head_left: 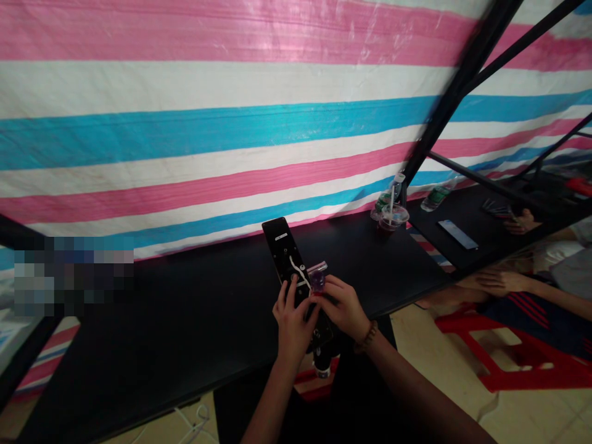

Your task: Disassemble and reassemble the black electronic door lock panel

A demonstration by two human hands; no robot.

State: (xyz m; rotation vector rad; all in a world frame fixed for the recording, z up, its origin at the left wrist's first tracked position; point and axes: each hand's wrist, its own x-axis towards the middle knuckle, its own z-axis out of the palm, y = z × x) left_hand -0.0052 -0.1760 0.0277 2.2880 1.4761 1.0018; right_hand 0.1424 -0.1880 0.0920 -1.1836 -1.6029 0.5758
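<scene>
A long black flat device (285, 250) with a white cable on it lies on the black table (185, 308), pointing away from me. My left hand (292, 320) rests on its near end, fingers pressed down on it. My right hand (343, 306) pinches a small purple see-through piece (318, 279) against the device's right edge. A beaded bracelet (367, 336) circles my right wrist.
A plastic cup with a straw (392, 217) and bottles (435, 196) stand at the table's far right, by a black slanted pole (444, 105). Another person's hands (502, 282) rest at a neighbouring table, beside a red stool (499, 364). A striped tarp (208, 123) hangs behind.
</scene>
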